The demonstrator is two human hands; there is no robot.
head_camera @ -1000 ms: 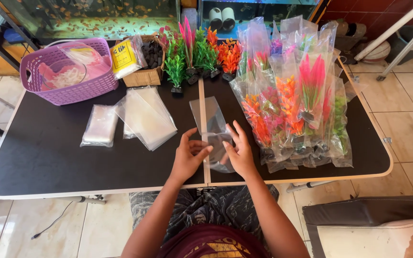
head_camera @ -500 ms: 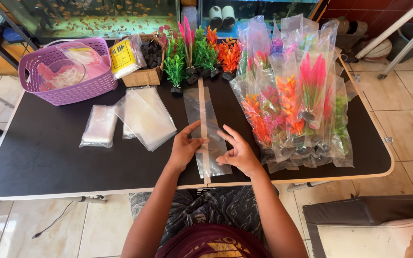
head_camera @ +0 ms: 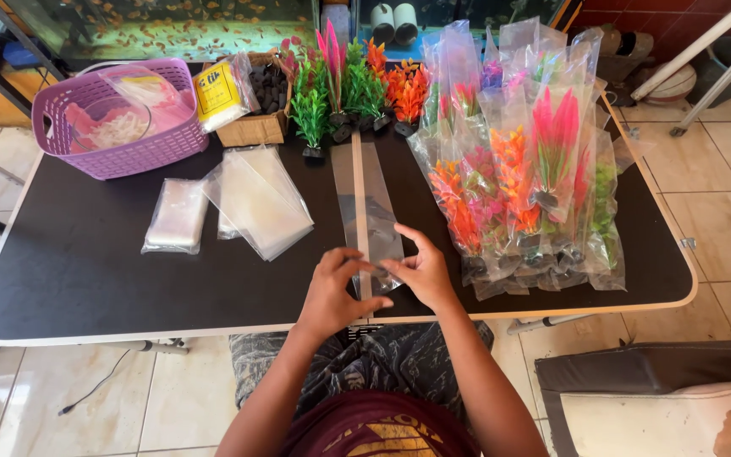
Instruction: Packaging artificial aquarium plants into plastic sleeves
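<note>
Both hands are working at the near edge of the table (head_camera: 86,279), where a long clear bag (head_camera: 374,199) is lying flat along a thin wooden strip (head_camera: 358,182) toward the far edge. The left hand (head_camera: 332,292) is pinching the bag's near end between thumb and curled fingers. The right hand (head_camera: 423,272) is grasping that same end from the other side, fingers loosely bent, just beside the heap of bagged plastic plants (head_camera: 522,182) by the right edge.

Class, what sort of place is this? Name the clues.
Probably an aquarium shop's packing table: a fish tank stands behind, plastic plants wait unbagged, and bagged plants pile up by the right hand.
</note>
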